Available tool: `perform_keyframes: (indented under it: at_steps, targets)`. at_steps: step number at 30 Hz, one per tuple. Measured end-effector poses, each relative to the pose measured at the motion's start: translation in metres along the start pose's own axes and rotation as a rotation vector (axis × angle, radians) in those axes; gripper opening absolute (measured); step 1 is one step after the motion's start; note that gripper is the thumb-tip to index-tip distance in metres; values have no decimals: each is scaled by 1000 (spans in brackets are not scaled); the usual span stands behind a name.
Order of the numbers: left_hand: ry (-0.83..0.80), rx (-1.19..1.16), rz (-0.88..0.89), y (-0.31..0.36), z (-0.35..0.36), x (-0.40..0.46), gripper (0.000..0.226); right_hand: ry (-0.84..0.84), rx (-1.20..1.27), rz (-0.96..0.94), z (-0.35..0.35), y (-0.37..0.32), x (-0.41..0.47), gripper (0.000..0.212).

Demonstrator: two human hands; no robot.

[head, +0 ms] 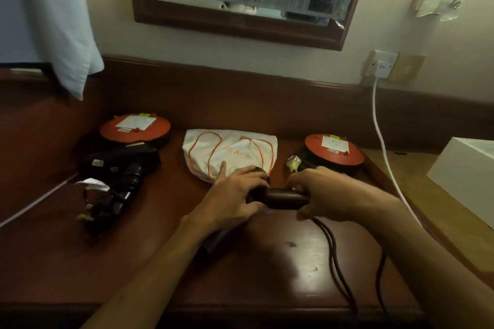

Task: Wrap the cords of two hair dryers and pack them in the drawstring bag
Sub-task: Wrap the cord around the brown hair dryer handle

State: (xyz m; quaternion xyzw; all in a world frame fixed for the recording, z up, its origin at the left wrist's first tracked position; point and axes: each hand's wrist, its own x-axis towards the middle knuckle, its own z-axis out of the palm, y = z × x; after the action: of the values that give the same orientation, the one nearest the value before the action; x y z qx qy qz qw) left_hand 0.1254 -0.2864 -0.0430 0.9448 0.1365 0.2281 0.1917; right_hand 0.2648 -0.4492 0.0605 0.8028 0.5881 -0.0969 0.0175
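Dark wooden surface (307, 262) carries a black hair dryer (283, 196); both grips curl around it, left hand (235, 197), right hand (328, 195), cord (336, 262) trailing.

Two bare forearms enter from the bottom edge, with no sleeve, cuff, watch or band showing on either one. The left hand (235, 195) and right hand (328, 195) are ungloved, and no ring can be made out on the slightly blurred fingers.
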Motion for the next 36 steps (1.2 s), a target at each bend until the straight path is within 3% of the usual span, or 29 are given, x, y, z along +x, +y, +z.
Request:
perform_keyframes:
  at_steps: [2,6,9,12,16,20,22,25,27,29,31,36]
  targets:
    - [18,-27,-79,-9,-9,-7,47,41,-3,33,-8,9,1,21]
    - [82,-148,-122,-26,-18,-17,50,211,385,-85,-23,20,-2,15]
    - [-34,-180,-171,-20,-32,-15,57,365,453,-193,-31,11,4,14]
    - [-35,-499,-171,-8,-46,-9,48,476,492,-257,-37,-11,17,12]
    - [188,-762,-208,-2,-40,-5,29,698,713,-206,-36,-36,33,16]
    - [418,-927,-280,-1,-29,-5,24,691,886,-102,16,-43,25,1]
    - [479,-1010,-361,-2,-26,-4,27,698,946,-79,63,-51,18,8]
    - [409,-977,-359,-2,-19,-3,43,698,899,-132,117,-75,10,19]
    - [307,-908,-341,5,-20,-6,70,668,685,-196,131,-85,10,43]
    - [220,-878,-327,7,-23,-9,93,643,471,-210,134,-81,14,53]
    - [153,-849,-326,6,-27,-10,90,603,456,-196,131,-71,20,56]
    - [91,-704,-277,-3,-25,-8,65,661,473,-258,130,-58,37,28]
